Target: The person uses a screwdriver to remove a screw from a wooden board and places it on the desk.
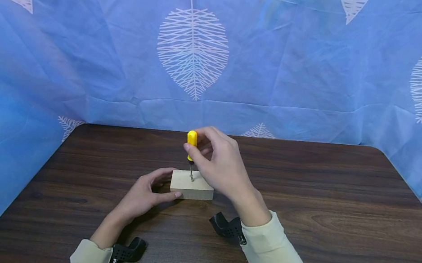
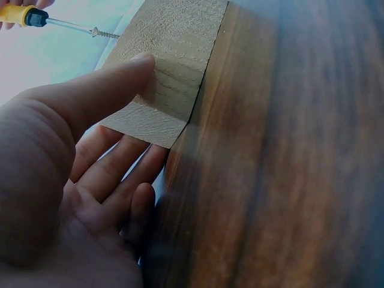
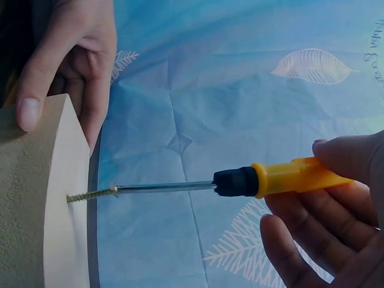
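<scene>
A pale wooden block (image 1: 191, 191) lies on the dark wooden table (image 1: 322, 239). My left hand (image 1: 144, 194) grips its left end, the thumb (image 2: 135, 72) on the near side and the fingers behind. A screw (image 3: 90, 195) stands in the block's top face, most of its threaded shank showing above the wood. In my right hand (image 1: 226, 163) I hold a yellow-handled screwdriver (image 3: 288, 178) between thumb and fingers, above the block. Its metal shaft (image 3: 165, 188) lines up with the screw, the tip right at the screw head.
A blue cloth (image 1: 269, 67) printed with white leaves hangs behind the table and at both sides. A black wrist mount (image 1: 129, 250) sits at the left sleeve, and another black mount (image 1: 226, 226) at the right sleeve.
</scene>
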